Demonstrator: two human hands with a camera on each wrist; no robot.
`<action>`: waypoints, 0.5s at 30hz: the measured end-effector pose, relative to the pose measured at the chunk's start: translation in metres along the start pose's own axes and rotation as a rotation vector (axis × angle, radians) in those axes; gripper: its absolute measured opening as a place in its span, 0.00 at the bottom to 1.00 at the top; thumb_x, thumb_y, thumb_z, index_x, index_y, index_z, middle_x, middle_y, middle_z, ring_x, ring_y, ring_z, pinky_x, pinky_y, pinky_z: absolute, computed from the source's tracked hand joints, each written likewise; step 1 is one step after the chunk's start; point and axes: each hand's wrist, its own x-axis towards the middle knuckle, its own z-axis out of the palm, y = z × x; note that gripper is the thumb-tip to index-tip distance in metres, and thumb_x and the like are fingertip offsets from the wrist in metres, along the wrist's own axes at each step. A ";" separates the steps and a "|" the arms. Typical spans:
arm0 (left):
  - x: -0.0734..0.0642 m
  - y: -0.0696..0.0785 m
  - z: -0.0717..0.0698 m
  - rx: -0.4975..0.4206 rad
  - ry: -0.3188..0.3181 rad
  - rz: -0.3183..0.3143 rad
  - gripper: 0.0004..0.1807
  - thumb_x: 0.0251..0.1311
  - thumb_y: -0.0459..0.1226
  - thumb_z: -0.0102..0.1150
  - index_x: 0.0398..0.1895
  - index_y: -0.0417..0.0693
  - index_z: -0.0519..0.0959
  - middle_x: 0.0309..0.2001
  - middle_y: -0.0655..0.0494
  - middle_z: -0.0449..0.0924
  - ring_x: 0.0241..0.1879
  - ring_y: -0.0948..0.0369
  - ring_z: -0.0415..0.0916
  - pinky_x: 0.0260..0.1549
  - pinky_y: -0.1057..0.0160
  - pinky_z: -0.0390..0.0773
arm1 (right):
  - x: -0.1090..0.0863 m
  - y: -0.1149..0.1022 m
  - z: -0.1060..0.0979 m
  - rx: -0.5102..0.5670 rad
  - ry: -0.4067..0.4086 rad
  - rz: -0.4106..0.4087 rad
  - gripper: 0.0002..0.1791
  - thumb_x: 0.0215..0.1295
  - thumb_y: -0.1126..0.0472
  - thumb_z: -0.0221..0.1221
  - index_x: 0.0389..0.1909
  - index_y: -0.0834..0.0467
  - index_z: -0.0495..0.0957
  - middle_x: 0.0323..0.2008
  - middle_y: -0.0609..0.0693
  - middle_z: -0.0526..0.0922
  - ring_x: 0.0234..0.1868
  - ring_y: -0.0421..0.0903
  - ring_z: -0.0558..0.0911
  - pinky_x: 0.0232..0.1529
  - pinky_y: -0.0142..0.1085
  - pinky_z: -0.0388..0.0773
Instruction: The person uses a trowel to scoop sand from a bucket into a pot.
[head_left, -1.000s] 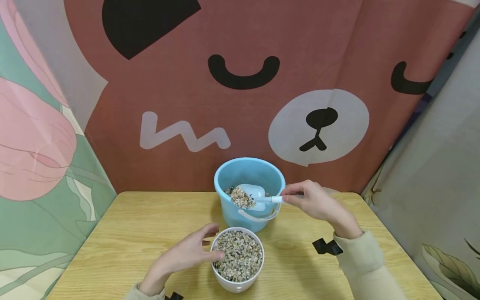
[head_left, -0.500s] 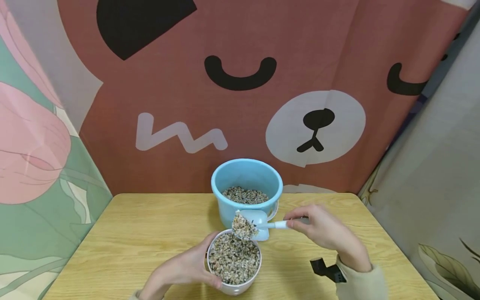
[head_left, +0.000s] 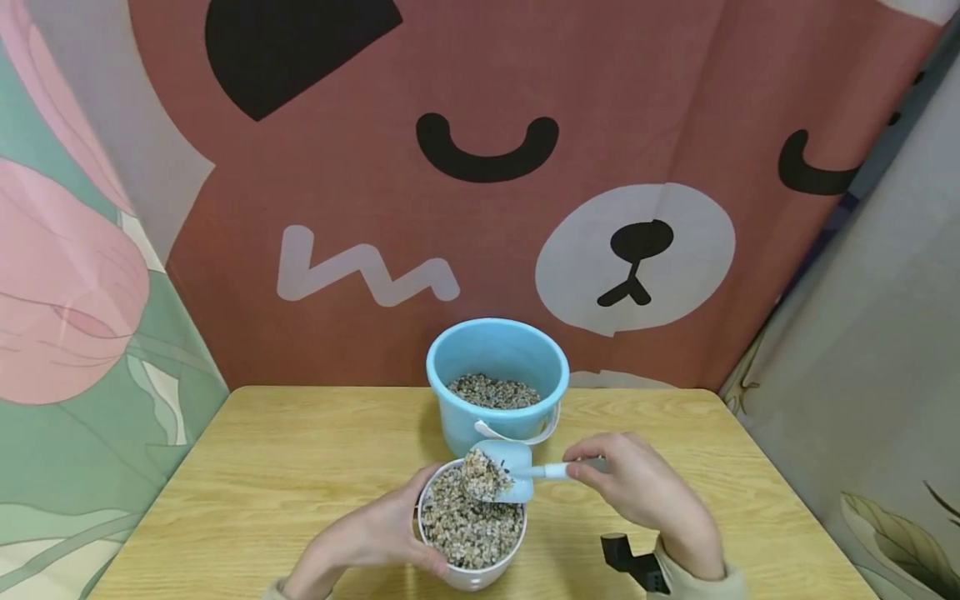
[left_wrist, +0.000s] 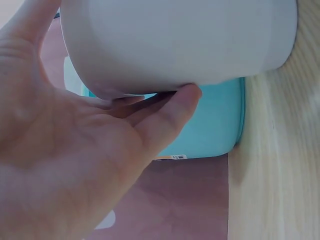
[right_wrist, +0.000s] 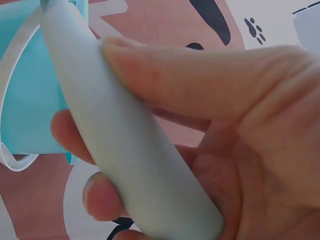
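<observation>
My right hand (head_left: 637, 479) grips the white handle (right_wrist: 120, 130) of a light blue scoop (head_left: 516, 460). Pale gravel sits heaped on the scoop's front part, which overlaps the far rim of a white pot (head_left: 480, 578) in the head view. The pot is nearly full of small mixed gravel (head_left: 471, 529). My left hand (head_left: 375, 533) holds the pot's left side, thumb at the near side and fingers curving round behind; the left wrist view shows fingertips against the white wall (left_wrist: 180, 40). Just behind stands a light blue bucket (head_left: 457, 417) with gravel at its bottom.
The bucket's white handle (head_left: 543, 432) hangs down at its front right. All stands on a light wooden table (head_left: 315, 442). A brown bear-print curtain (head_left: 360, 183) closes off the back, with printed cloths on both sides.
My right hand has brought the loaded scoop from over the bucket down and toward me to the pot's far rim. My left hand has closed in round the pot.
</observation>
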 end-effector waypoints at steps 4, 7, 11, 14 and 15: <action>-0.001 -0.001 0.000 -0.015 -0.006 0.006 0.61 0.38 0.35 0.81 0.75 0.46 0.50 0.66 0.55 0.65 0.62 0.55 0.66 0.62 0.59 0.65 | -0.001 -0.004 0.002 -0.054 0.035 0.012 0.03 0.61 0.57 0.66 0.35 0.46 0.86 0.32 0.34 0.82 0.31 0.33 0.77 0.33 0.36 0.75; -0.001 -0.002 -0.001 -0.015 -0.005 0.009 0.61 0.38 0.35 0.81 0.75 0.45 0.50 0.66 0.54 0.65 0.62 0.54 0.66 0.62 0.59 0.65 | 0.000 -0.009 0.004 -0.107 0.062 0.008 0.04 0.59 0.57 0.68 0.35 0.46 0.86 0.31 0.34 0.82 0.31 0.33 0.77 0.33 0.37 0.75; -0.002 -0.002 -0.001 0.006 0.008 0.003 0.61 0.38 0.36 0.81 0.75 0.46 0.50 0.66 0.55 0.65 0.63 0.54 0.65 0.62 0.58 0.65 | 0.000 -0.013 0.007 -0.157 0.087 -0.006 0.04 0.58 0.58 0.68 0.34 0.46 0.86 0.30 0.33 0.81 0.30 0.33 0.76 0.31 0.36 0.74; -0.002 -0.001 -0.001 0.020 0.013 -0.006 0.61 0.38 0.37 0.81 0.75 0.47 0.51 0.66 0.55 0.65 0.63 0.55 0.65 0.63 0.58 0.64 | 0.000 -0.016 0.009 -0.171 0.100 -0.001 0.04 0.57 0.59 0.69 0.33 0.46 0.86 0.27 0.33 0.78 0.27 0.33 0.74 0.28 0.35 0.72; -0.002 -0.001 -0.001 0.023 0.013 -0.007 0.61 0.38 0.37 0.81 0.75 0.46 0.51 0.66 0.55 0.65 0.63 0.55 0.65 0.63 0.57 0.64 | 0.000 -0.017 0.009 -0.174 0.104 0.004 0.04 0.57 0.59 0.69 0.33 0.47 0.86 0.27 0.33 0.78 0.26 0.34 0.73 0.27 0.35 0.72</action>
